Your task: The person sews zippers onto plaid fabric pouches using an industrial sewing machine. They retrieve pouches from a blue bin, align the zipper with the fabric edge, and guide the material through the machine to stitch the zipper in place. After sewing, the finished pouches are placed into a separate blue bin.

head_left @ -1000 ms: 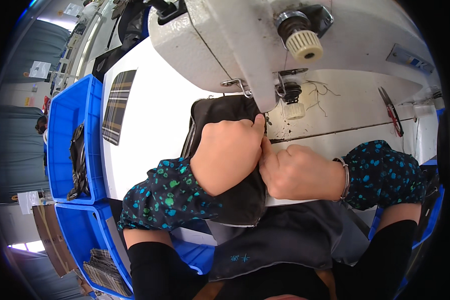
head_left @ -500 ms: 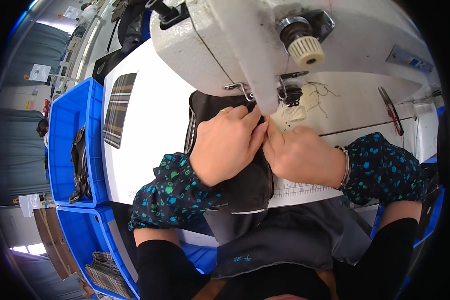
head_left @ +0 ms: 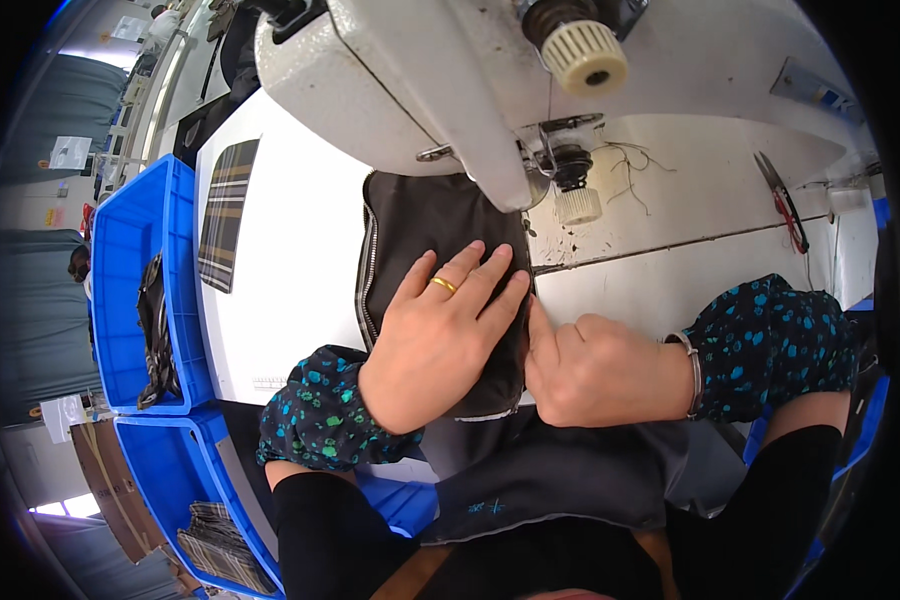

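A dark zippered fabric piece [head_left: 425, 215] lies on the white sewing table, its far end under the head of a white sewing machine [head_left: 410, 90]. Along its left side runs a metal zipper [head_left: 370, 265]. My left hand [head_left: 435, 335], with a gold ring on it, rests flat on the fabric with the fingers spread. At the fabric's right edge is my right hand [head_left: 605, 370], its index finger along the edge and the other fingers curled, pinching the cloth there. The needle and presser foot are hidden behind the machine head.
A plaid fabric piece [head_left: 228, 215] lies on the table's left. Two blue bins [head_left: 185, 290] with cloth inside stand beyond that side. Thread snips [head_left: 785, 205] and loose threads [head_left: 630, 170] lie on the right. A dark apron [head_left: 570, 480] covers my lap.
Both hands have come back toward me from the machine head. My left hand has flattened and spread on the fabric; my right has slid down the right edge.
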The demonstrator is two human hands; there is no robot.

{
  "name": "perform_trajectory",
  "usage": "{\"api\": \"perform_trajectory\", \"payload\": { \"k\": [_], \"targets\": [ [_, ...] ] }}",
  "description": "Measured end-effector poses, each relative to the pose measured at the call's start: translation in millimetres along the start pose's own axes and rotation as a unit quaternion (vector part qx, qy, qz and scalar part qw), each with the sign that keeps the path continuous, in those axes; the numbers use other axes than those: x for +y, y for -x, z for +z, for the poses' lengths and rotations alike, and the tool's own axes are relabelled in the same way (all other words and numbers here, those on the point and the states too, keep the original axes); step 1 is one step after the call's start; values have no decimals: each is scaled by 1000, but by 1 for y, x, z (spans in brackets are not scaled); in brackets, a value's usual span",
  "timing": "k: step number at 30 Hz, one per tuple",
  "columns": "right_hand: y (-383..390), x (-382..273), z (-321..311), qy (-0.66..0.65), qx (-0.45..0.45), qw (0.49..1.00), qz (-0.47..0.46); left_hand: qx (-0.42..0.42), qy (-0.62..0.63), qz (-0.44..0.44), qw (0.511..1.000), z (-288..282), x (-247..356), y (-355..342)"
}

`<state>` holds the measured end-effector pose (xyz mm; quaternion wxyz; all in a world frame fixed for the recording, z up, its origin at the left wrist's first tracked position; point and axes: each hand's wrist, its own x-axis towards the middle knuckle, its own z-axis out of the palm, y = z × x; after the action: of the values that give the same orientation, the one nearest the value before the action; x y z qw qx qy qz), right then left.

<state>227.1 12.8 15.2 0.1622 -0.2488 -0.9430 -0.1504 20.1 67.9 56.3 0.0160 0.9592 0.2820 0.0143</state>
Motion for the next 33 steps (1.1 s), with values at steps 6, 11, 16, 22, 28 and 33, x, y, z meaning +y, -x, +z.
{"api": "perform_trajectory", "payload": {
  "k": [6, 11, 16, 22, 28, 33],
  "targets": [
    [0, -2, 1, 3, 4, 1000, -4, 24, 16, 0, 1000, 1, 1, -1],
    [0, 0, 7, 26, 6, 1000, 9, 43, 0, 4, 999, 4, -5, -8],
    [-5, 14, 22, 40, 27, 998, 49, 85, 0, -4, 996, 12, -23, -22],
    [-9, 32, 37, 23, 40, 996, 78, 125, -11, 10, 992, 18, -45, -37],
    [-11, 47, 39, -22, 48, 993, 105, 107, 69, -9, 992, 18, -61, -43],
    [-8, 46, 39, -153, 33, 973, 171, 100, 125, 5, 987, 14, -62, -31]
  ]
}}
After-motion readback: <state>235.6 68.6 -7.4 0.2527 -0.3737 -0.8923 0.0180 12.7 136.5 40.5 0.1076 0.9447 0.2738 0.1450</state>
